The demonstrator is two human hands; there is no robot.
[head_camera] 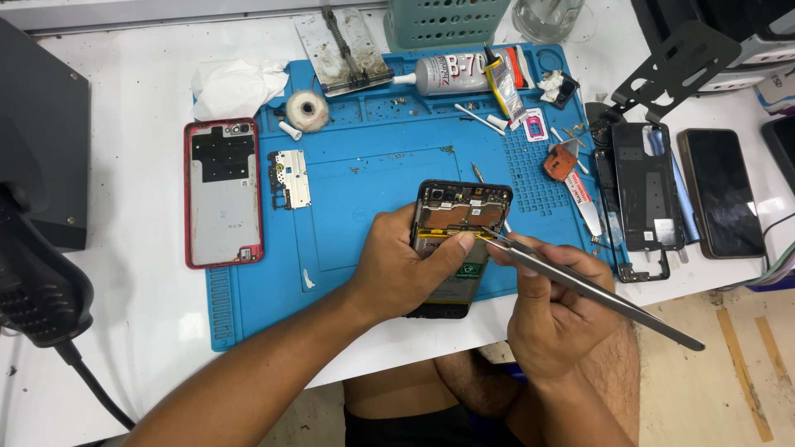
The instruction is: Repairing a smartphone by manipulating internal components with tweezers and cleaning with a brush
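My left hand (397, 269) wraps opened phone (457, 240) at frame centre on blue mat (364, 182), thumb pressed on its yellow strip. My right hand (551, 310) pinches metal tweezers (580, 285) shut, tips touching phone's upper middle. Red back cover (222, 192) left of mat; glue tube (451, 73) at top edge.

Left of the blue work mat (373, 157) lay a red phone back cover (224, 192), a crumpled tissue (236, 85) sat at its upper left corner, and two dark phones (720, 192) rested to its right.
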